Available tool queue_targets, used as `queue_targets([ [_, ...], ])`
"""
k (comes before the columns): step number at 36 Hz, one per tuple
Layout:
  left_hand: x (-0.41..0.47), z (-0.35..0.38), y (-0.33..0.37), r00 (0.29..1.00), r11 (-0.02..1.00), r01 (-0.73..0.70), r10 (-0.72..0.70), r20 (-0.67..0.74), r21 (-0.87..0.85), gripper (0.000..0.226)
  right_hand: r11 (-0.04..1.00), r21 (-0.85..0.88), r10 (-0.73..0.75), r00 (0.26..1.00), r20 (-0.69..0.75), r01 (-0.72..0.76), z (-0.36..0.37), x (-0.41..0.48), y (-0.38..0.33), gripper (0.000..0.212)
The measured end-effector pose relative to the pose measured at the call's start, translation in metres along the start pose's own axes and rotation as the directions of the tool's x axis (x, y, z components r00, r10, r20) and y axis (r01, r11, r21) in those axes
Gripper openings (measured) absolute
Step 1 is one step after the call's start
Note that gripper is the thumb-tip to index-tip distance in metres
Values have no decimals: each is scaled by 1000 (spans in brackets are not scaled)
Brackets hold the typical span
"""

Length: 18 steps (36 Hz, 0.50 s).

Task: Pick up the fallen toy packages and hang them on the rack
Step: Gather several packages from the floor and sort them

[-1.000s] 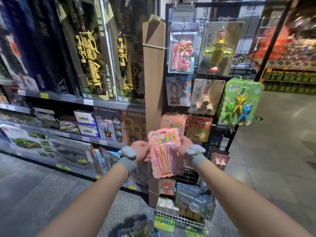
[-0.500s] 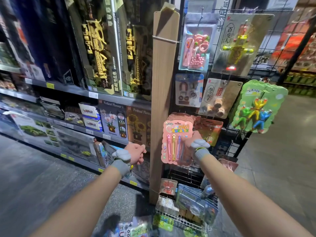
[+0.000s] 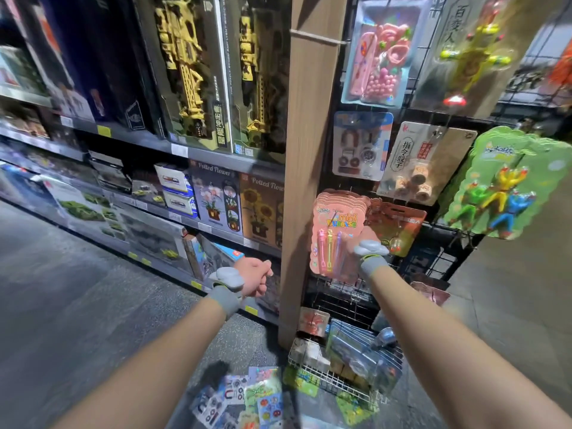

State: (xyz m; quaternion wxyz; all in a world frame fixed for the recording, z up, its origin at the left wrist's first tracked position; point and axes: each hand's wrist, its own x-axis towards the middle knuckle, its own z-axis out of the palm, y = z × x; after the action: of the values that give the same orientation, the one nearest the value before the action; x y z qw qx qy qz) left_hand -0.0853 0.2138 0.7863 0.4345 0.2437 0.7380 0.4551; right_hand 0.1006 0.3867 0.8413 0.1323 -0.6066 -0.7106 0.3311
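Toy shelves [image 3: 173, 150] full of big boxes fill the left side, and a wire rack [image 3: 439, 267] with hanging toys stands on the right, next to a tall wooden post [image 3: 305, 181].

One pink toy pack [image 3: 335, 233] is up at the rack, right in front of a bunch of the same pink packs on a hook. The right hand [image 3: 364, 236] is at its right edge. Its fingers are hidden behind the pack, so I cannot tell if it is holding the pack or letting go. The left hand [image 3: 253, 275] hangs to the left of the post with its fingers loosely curled, and it holds nothing.

The pink pack stands up straight. Its long side runs up and down, its top is toward the hook, and its picture side faces the person. The little sticks inside it point up and down too.

I think this pack is nearly hung, or just hung. The job is not finished, though. A pile of fallen packs [image 3: 241, 397] lies on the floor, near the person's feet and just left of the wire basket [image 3: 340, 379] at the bottom of the rack. Those need picking up and hanging next.
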Motion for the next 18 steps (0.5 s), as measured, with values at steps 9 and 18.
queue_targets([
  [9,-10,-1,-24,992,985,118,-122,-26,-125,33,1000,-6,-24,999,28,24,10,23,-1,45],
  [18,-31,4,-43,977,962,199,-210,-39,-186,33,996,-85,19,995,98,-11,6,25,5,53],
])
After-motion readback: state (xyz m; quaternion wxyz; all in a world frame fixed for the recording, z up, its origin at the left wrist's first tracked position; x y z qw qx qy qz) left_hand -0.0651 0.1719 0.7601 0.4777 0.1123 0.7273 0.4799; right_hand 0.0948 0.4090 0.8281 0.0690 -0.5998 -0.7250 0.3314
